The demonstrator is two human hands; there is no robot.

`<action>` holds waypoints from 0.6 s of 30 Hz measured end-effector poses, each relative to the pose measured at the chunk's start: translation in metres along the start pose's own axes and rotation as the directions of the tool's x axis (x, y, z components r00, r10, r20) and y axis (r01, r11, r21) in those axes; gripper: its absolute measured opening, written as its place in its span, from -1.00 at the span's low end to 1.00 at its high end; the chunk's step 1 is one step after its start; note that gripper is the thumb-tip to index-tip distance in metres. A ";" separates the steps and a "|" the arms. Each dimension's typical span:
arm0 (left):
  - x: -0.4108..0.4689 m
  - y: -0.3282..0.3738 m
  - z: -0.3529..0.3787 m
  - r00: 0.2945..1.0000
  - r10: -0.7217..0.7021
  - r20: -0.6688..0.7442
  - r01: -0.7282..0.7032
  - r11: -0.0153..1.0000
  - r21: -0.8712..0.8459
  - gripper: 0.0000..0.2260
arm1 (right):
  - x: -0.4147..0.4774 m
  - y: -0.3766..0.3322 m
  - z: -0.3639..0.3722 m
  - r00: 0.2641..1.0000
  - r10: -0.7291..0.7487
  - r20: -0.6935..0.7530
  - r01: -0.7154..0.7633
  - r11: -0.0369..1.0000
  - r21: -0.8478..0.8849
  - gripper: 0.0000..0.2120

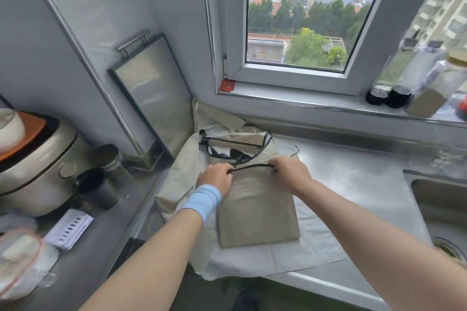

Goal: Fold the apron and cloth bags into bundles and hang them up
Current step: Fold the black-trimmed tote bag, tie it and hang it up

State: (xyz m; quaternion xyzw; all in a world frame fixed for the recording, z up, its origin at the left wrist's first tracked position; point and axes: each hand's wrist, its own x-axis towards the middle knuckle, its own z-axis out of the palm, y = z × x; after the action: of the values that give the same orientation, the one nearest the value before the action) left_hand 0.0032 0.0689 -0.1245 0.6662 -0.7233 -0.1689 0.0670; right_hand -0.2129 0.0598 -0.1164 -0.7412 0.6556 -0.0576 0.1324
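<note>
Head view: a folded khaki cloth bundle (pixel 257 212) lies flat on spread pale cream cloth (pixel 310 242) on the steel worktop (pixel 358 179). The left hand (pixel 216 177) and right hand (pixel 290 174) sit at its far edge, each grip pinching one end of a thin black cord (pixel 252 167) stretched between them. Just behind lies bunched cream cloth with black trim (pixel 237 137).

The folded bag (pixel 257 209) is seen as matt khaki cloth, its cord (pixel 251 167) dark; the countertop (pixel 353 179) and sink (pixel 439 199) are brushed metal; the tray (pixel 151 88) is glossy metal.
</note>
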 end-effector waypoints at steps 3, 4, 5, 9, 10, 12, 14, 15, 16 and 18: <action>0.019 -0.005 0.032 0.954 0.208 -0.215 -0.187 0.976 0.116 -0.61 | 0.036 0.008 0.029 1.000 0.021 -0.020 -0.021 1.000 0.005 -0.65; 0.022 -0.006 0.042 0.947 0.272 -0.170 -0.252 0.959 0.128 -0.60 | 0.041 0.011 0.038 0.999 0.000 -0.049 -0.002 0.999 -0.034 -0.60; 0.025 -0.006 0.052 0.946 0.318 -0.067 -0.307 0.942 0.139 -0.58 | 0.046 0.014 0.048 0.996 -0.046 -0.078 0.037 0.993 -0.108 -0.53; 0.036 -0.017 0.085 0.900 0.204 0.386 -0.324 0.905 0.277 -0.35 | 0.045 0.027 0.084 0.955 -0.276 -0.106 0.234 0.924 -0.303 -0.41; 0.036 -0.020 0.090 0.895 0.164 0.415 -0.302 0.907 0.293 -0.30 | 0.042 0.030 0.094 0.942 -0.327 -0.080 0.291 0.909 -0.297 -0.47; 0.037 -0.024 0.095 0.886 0.124 0.446 -0.283 0.908 0.309 -0.26 | 0.036 0.037 0.111 0.927 -0.374 0.022 0.366 0.891 -0.270 -0.56; 0.044 -0.026 0.093 0.883 0.128 0.452 -0.285 0.911 0.297 -0.29 | 0.033 0.042 0.120 0.933 -0.330 0.145 0.355 0.909 -0.219 -0.60; 0.050 -0.025 0.088 0.882 0.133 0.453 -0.279 0.921 0.272 -0.34 | 0.036 0.043 0.120 0.933 -0.308 0.185 0.344 0.916 -0.205 -0.62; 0.057 -0.025 0.081 0.885 0.139 0.445 -0.259 0.940 0.222 -0.42 | 0.043 0.041 0.116 0.933 -0.313 0.180 0.348 0.912 -0.218 -0.63; 0.073 -0.026 0.062 0.921 0.126 0.368 -0.166 0.983 0.078 -0.60 | 0.062 0.028 0.104 0.935 -0.347 0.070 0.353 0.900 -0.254 -0.69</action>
State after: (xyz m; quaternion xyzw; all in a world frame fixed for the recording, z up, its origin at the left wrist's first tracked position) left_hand 0.0001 0.0055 -0.2003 0.5704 -0.7791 -0.2437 -0.0910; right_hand -0.2040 0.0081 -0.2294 -0.8585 0.5119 0.0156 0.0280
